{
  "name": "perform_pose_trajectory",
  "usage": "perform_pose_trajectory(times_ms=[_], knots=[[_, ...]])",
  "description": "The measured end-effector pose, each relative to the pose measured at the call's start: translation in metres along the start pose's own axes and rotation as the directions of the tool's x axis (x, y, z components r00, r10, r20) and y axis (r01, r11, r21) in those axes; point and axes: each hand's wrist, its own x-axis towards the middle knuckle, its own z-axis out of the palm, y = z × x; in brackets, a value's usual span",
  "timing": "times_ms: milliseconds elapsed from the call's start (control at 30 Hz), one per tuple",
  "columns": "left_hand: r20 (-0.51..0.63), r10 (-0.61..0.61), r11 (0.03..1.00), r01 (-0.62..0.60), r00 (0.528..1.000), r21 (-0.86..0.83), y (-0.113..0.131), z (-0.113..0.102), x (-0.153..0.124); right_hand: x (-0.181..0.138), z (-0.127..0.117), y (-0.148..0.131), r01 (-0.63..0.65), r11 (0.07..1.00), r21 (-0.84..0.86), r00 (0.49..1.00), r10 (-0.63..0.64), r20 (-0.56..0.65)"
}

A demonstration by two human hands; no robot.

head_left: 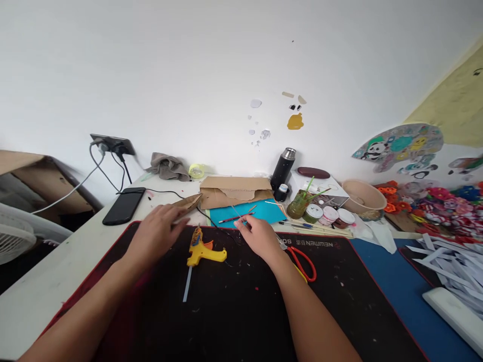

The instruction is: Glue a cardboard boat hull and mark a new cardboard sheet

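Note:
My right hand pinches a thin stick between thumb and fingertips, above the mat's back edge. Farther left, my left hand reaches over a small folded piece of brown cardboard, thumb apart from the fingers; whether it touches the cardboard is unclear. Between my hands a yellow hot glue gun lies on the black mat, a glue stick poking out of its back. Red-handled scissors lie partly hidden under my right forearm.
Behind the mat are a torn cardboard box, blue paper, a black thermos and several paint jars. A phone lies left. White paper strips and a white tool are at right.

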Motion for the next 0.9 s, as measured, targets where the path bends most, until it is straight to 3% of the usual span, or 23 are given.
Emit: perform_pose_trajectory(times_ms=[67,133,267,433,633,733,900], knots=[[0.077,0.175,0.984,-0.172,0.982,-0.045,0.022,-0.002,-0.016,0.001,0.003,0.001,0.001,1.000,-0.014,1.000,-0.001,-0.003],[0.163,0.349,0.936,-0.350,0.923,-0.024,0.042,0.003,-0.032,0.001,0.006,0.001,-0.002,1.000,-0.021,1.000,0.002,-0.013],[0.171,0.529,0.825,-0.551,0.831,0.124,0.063,0.024,-0.052,0.002,0.011,0.002,0.002,1.000,-0.020,0.999,-0.003,-0.036],[0.253,0.557,0.758,-0.609,0.791,0.235,0.071,0.040,-0.048,0.003,0.015,0.005,0.022,0.999,-0.028,0.999,-0.023,-0.037],[0.353,0.553,0.725,-0.644,0.755,0.242,0.079,0.029,-0.043,0.002,0.015,0.006,0.031,0.999,-0.029,0.999,-0.032,-0.018],[0.381,0.536,0.754,-0.630,0.753,0.184,0.070,0.015,-0.044,0.001,0.014,0.004,0.040,0.998,-0.047,0.999,-0.040,-0.007],[0.400,0.476,0.844,-0.534,0.783,0.042,0.032,-0.010,-0.045,0.000,0.012,0.001,0.051,0.997,-0.053,0.998,-0.050,0.026]])
